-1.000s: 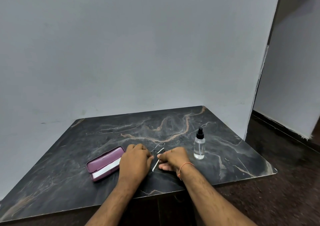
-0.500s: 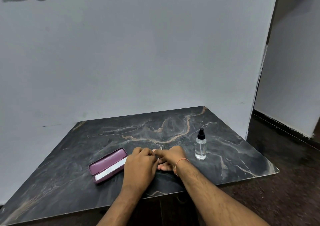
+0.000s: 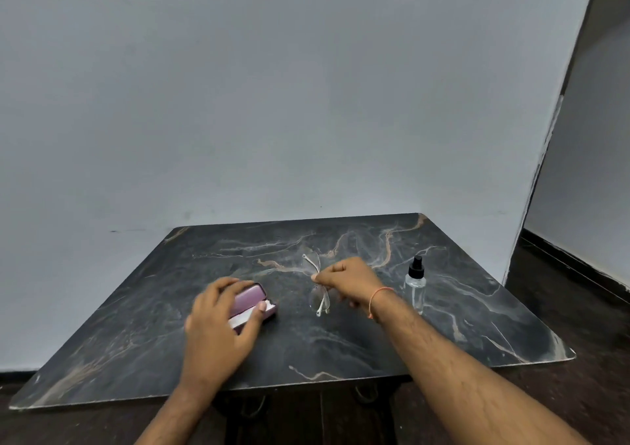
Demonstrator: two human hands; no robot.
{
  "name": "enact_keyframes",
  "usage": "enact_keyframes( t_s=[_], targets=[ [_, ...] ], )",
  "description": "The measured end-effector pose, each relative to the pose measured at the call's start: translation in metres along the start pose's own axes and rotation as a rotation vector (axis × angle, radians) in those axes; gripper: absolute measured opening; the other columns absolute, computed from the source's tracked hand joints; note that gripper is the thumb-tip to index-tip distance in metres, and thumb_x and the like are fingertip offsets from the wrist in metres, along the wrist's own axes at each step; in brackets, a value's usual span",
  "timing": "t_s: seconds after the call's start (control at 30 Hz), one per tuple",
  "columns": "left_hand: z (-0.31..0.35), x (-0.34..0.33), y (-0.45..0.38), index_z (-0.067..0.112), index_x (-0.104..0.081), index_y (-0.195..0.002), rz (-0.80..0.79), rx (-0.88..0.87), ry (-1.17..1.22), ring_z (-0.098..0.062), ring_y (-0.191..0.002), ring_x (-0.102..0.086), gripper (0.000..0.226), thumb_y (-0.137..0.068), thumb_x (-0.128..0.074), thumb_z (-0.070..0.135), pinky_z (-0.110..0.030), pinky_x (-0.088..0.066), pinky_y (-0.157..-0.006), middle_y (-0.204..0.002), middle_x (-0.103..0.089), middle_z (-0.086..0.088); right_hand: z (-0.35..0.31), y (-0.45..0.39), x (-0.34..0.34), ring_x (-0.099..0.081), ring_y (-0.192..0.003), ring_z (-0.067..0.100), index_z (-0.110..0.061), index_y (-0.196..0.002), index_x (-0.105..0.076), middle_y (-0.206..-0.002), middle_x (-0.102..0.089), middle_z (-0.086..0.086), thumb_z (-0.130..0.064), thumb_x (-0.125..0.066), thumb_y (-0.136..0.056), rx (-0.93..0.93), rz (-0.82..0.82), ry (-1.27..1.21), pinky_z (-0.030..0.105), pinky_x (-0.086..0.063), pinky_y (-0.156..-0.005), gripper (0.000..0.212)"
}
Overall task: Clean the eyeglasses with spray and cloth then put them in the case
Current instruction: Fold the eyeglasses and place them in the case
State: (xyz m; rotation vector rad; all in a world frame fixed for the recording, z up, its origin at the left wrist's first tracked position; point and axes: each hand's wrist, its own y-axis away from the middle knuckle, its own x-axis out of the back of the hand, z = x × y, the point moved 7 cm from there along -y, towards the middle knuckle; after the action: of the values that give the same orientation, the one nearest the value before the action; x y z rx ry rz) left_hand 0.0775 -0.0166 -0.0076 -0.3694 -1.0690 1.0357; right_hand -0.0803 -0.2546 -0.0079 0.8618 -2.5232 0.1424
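Holding the eyeglasses (image 3: pixel 316 284) pinched at their middle between thumb and fingertips, the right hand (image 3: pixel 347 282) has them lifted clear of the dark marbled table (image 3: pixel 341 342), with one lens tipped up and away and the other hanging toward the person. The left hand (image 3: pixel 218 322) is draped over the purple case (image 3: pixel 254 303), fingers curled across its far edge and thumb on the near side, grasping it; the case lies open, with a white strip showing inside, probably the cloth, though that is too small to be sure. The spray bottle (image 3: pixel 416 284) stands upright just right of the right wrist, apart from both hands. From this head view the step looks to be readying the cleaning things: drawing the cloth out of the case while the glasses wait in the other hand. To do it well, keep the pinch on the bridge or frame and off the lenses, steady the case flat so it does not skid on the smooth stone, and mind the right forearm, which passes close to the bottle and could knock it over. The glasses themselves look rimless or nearly so, with clear lenses that almost vanish against the table and thin pale arms folded in, light and easily bent.
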Motion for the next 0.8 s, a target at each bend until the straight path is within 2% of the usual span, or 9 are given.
enact_keyframes(
  t_s=[0.07, 0.13, 0.23, 0.3, 0.37, 0.47, 0.53, 0.67, 0.8],
  targets=[
    [-0.036, 0.012, 0.006, 0.042, -0.061, -0.135, -0.042, 0.127, -0.048, -0.020, -0.128, -0.057, 0.064, -0.082, -0.061, 0.079, -0.053, -0.052, -0.097, -0.137, -0.054, 0.019, -0.019, -0.004, -0.001, -0.055, -0.054, 0.014, -0.021, -0.092, -0.086, -0.079, -0.080, 0.004, -0.045, -0.084, -0.087, 0.091, -0.048, 0.126, 0.021, -0.039, -0.042, 0.025],
    [-0.071, 0.019, 0.014, 0.044, -0.052, -0.145, -0.136, 0.254, -0.097, -0.025, -0.139, -0.051, 0.090, -0.072, -0.061, 0.095, -0.060, -0.049, -0.104, -0.147, -0.052, 0.017, -0.036, -0.005, -0.008, -0.060, -0.054, -0.004, -0.024, -0.099, -0.087, -0.068, -0.076, -0.016, -0.045, -0.083, -0.089, 0.165, -0.114, 0.217, 0.020, -0.045, -0.054, 0.024],
    [-0.106, 0.022, 0.020, 0.043, -0.038, -0.161, -0.309, 0.400, -0.154, -0.027, -0.152, -0.042, 0.128, -0.054, -0.046, 0.112, -0.062, -0.040, -0.117, -0.159, -0.053, 0.011, -0.058, -0.008, -0.026, -0.074, -0.092, -0.002, -0.028, -0.104, -0.087, -0.096, -0.083, -0.015, -0.045, -0.083, -0.089, 0.266, -0.182, 0.317, 0.029, -0.059, -0.090, 0.023],
    [-0.112, 0.018, 0.018, 0.040, -0.033, -0.166, -0.415, 0.398, -0.148, -0.023, -0.154, -0.043, 0.143, -0.046, -0.038, 0.117, -0.058, -0.034, -0.121, -0.160, -0.054, 0.014, -0.071, -0.009, -0.040, -0.076, -0.099, 0.007, -0.032, -0.105, -0.086, -0.105, -0.083, -0.010, -0.046, -0.082, -0.090, 0.335, -0.217, 0.414, 0.030, -0.059, -0.094, 0.022],
    [-0.114, 0.013, 0.016, 0.037, -0.033, -0.167, -0.474, 0.389, -0.132, -0.020, -0.154, -0.044, 0.151, -0.041, -0.034, 0.119, -0.052, -0.030, -0.124, -0.161, -0.053, 0.014, -0.084, -0.010, -0.059, -0.074, -0.094, 0.003, -0.032, -0.107, -0.086, -0.111, -0.082, -0.012, -0.046, -0.080, -0.091, 0.406, -0.267, 0.487, 0.027, -0.057, -0.089, 0.022],
    [-0.118, 0.008, 0.013, 0.036, -0.038, -0.165, -0.483, 0.386, -0.129, -0.017, -0.153, -0.044, 0.148, -0.041, -0.038, 0.117, -0.045, -0.028, -0.125, -0.161, -0.054, 0.012, -0.095, -0.009, -0.082, -0.063, -0.075, -0.015, -0.032, -0.111, -0.085, -0.099, -0.080, -0.017, -0.046, -0.080, -0.092, 0.497, -0.315, 0.583, 0.006, -0.042, -0.072, 0.024],
    [-0.121, 0.005, 0.012, 0.039, -0.041, -0.163, -0.492, 0.385, -0.122, -0.016, -0.152, -0.044, 0.139, -0.045, -0.046, 0.112, -0.044, -0.026, -0.125, -0.158, -0.056, 0.013, -0.097, -0.009, -0.095, -0.059, -0.069, -0.022, -0.031, -0.112, -0.085, -0.084, -0.072, -0.022, -0.044, -0.079, -0.093, 0.531, -0.344, 0.619, 0.001, -0.036, -0.064, 0.024],
    [-0.118, 0.002, 0.008, 0.048, -0.041, -0.160, -0.492, 0.368, -0.064, -0.010, -0.146, -0.047, 0.115, -0.059, -0.076, 0.091, -0.043, -0.022, -0.123, -0.138, -0.061, 0.026, -0.090, -0.008, -0.112, -0.064, -0.076, -0.006, -0.030, -0.112, -0.085, -0.084, -0.073, -0.019, -0.046, -0.079, -0.093, 0.559, -0.391, 0.661, 0.018, -0.047, -0.074, 0.026],
    [-0.111, -0.011, 0.004, 0.054, -0.041, -0.156, -0.528, 0.356, 0.023, -0.001, -0.135, -0.049, 0.117, -0.051, -0.078, 0.089, -0.045, -0.018, -0.125, -0.115, -0.067, 0.038, -0.085, -0.002, -0.108, -0.071, -0.093, 0.003, -0.028, -0.111, -0.085, -0.103, -0.082, -0.007, -0.046, -0.079, -0.093, 0.563, -0.397, 0.657, 0.027, -0.057, -0.089, 0.026]
  ],
)
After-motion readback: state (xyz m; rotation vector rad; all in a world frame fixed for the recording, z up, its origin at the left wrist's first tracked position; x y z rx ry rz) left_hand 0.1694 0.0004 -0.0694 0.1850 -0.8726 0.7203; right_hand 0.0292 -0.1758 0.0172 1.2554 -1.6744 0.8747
